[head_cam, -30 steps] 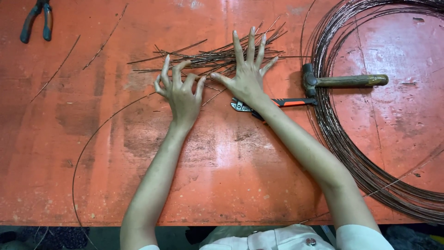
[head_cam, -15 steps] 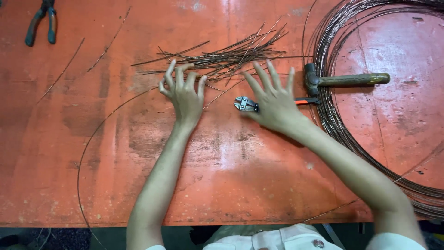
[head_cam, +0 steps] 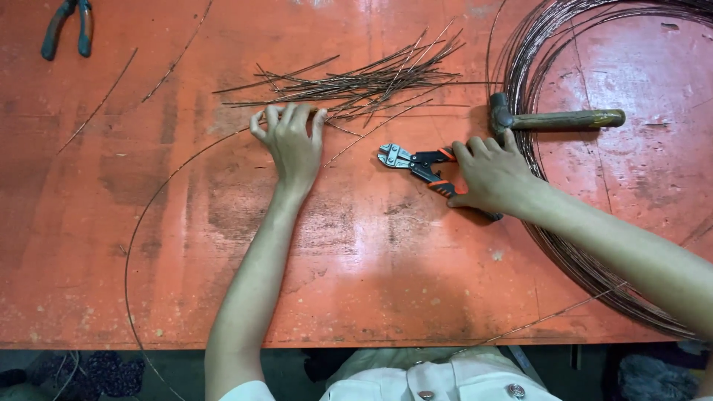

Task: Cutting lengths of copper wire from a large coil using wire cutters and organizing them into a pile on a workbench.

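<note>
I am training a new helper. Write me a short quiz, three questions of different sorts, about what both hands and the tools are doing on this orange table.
1. True or false: the right hand lies on the wire cutters.
2. The left hand touches: A) the hammer B) the pile of cut wire pieces C) the pliers
3. Which tool lies across the wire coil?

Key: 1 true; 2 B; 3 the hammer.
</note>
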